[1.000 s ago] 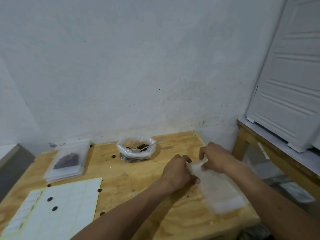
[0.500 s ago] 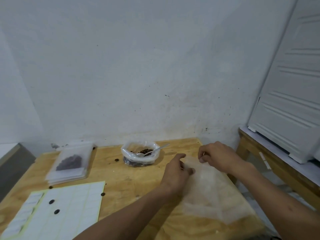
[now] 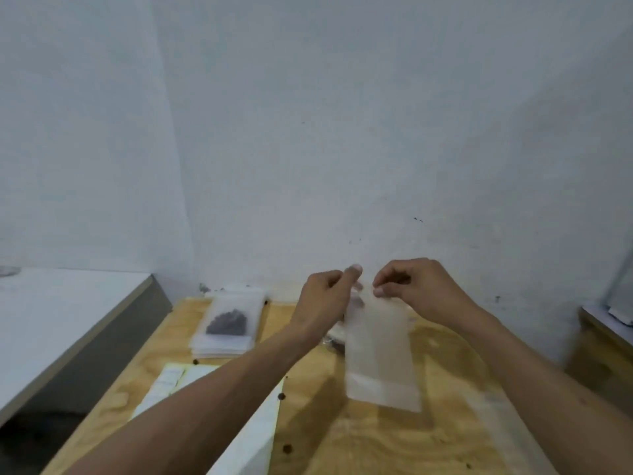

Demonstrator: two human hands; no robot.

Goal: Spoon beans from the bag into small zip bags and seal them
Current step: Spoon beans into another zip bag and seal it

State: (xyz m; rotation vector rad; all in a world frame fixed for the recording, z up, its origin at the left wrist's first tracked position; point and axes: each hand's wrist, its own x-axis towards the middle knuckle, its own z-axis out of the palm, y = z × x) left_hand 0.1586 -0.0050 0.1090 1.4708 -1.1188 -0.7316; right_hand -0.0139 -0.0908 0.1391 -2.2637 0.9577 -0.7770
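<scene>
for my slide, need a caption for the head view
Both hands pinch an empty translucent zip bag above the plywood table.

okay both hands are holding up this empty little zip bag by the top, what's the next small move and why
Probably pull the top edges apart to open the mouth. The left hand and right hand each pinch the top of the small zip bag, which hangs flat and looks empty, so it likely needs opening before any beans go in.

Two bare forearms, no sleeves, hands [image 3: 376,296] without rings or gloves.
</scene>
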